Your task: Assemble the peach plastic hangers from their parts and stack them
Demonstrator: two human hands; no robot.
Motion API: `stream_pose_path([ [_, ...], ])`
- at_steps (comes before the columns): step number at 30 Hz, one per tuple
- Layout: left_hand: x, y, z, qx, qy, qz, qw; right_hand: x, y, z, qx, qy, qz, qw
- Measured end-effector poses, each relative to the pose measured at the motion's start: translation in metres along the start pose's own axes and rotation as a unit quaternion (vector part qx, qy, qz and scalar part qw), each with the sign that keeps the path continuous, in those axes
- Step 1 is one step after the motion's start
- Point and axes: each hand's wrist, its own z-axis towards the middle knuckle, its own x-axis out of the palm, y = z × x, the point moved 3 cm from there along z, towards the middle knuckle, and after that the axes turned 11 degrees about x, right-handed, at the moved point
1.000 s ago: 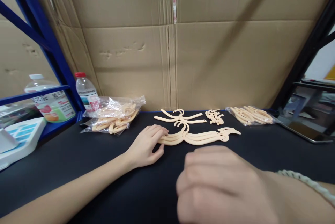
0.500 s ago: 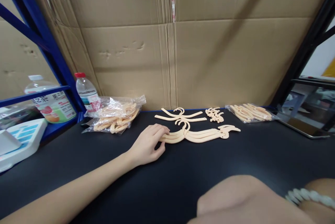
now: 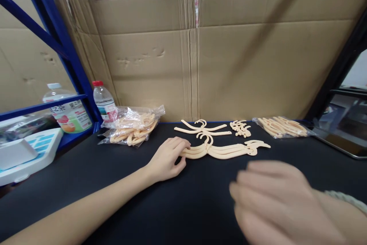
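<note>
My left hand (image 3: 171, 159) is closed on the left end of several cream plastic hangers (image 3: 226, 151), stacked together on the black table. Their hooks (image 3: 207, 138) point away from me. At the stack's right end lies a loose curved cream piece (image 3: 256, 145), touching or overlapping it. My right hand (image 3: 275, 199) is raised over the table at the lower right, smeared by motion, its fingers curled inward. Its palm is hidden, so I cannot see what it holds, if anything. Behind the stack lie more hanger parts (image 3: 215, 127) with a hook between them, and a small pile of hooks (image 3: 241, 128).
Clear bags of hanger parts lie at the left (image 3: 133, 128) and right (image 3: 282, 126). A bottle with a red cap (image 3: 103, 99) stands behind the left bag. A white and blue tray (image 3: 43, 149) and a dark flat device (image 3: 341, 143) flank the table. A cardboard wall (image 3: 149, 57) closes the back.
My right hand has come up and forward from the bottom edge, showing more of its curled fingers. My left hand stays on the hangers. The whole view has shifted slightly.
</note>
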Motion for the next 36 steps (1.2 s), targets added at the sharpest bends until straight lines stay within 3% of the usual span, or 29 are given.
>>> stream_pose_path([
  [2, 0.001, 0.001, 0.000, -0.006, -0.001, 0.001, 1.000, -0.014, -0.035, 0.016, 0.044, 0.023, -0.139, 0.989],
  [4, 0.001, 0.001, -0.001, -0.010, -0.001, 0.001, 1.000, -0.022, -0.082, 0.021, 0.154, 0.063, -0.212, 0.963],
  [7, 0.001, 0.003, -0.001, -0.013, 0.002, -0.002, 1.000, -0.030, -0.153, 0.002, 0.342, 0.109, -0.160, 0.920],
  [10, 0.002, 0.005, -0.001, -0.028, 0.009, -0.006, 1.000, -0.043, -0.204, -0.035, 0.466, 0.017, -0.115, 0.877],
  [14, 0.003, 0.009, -0.001, -0.054, 0.010, -0.014, 0.998, -0.053, -0.238, -0.071, 0.529, -0.088, -0.039, 0.843],
  [16, 0.003, 0.010, -0.001, -0.062, 0.015, -0.019, 0.998, -0.055, -0.246, -0.078, 0.552, -0.128, -0.010, 0.824],
  [18, 0.004, 0.011, -0.001, -0.060, 0.028, -0.029, 0.997, -0.052, -0.248, -0.077, 0.548, -0.135, 0.001, 0.825],
  [23, 0.009, 0.008, 0.000, -0.019, 0.140, -0.062, 0.988, -0.039, -0.238, -0.064, 0.463, -0.097, 0.004, 0.881],
  [27, 0.011, 0.008, -0.001, -0.030, 0.199, -0.078, 0.976, -0.025, -0.219, -0.054, 0.405, -0.056, -0.039, 0.912],
  [31, 0.012, 0.008, -0.002, -0.051, 0.194, -0.081, 0.976, -0.017, -0.204, -0.047, 0.341, -0.042, -0.083, 0.935],
  [36, 0.013, 0.009, -0.002, -0.052, 0.146, -0.054, 0.986, -0.011, -0.205, -0.038, 0.327, -0.030, -0.123, 0.937],
])
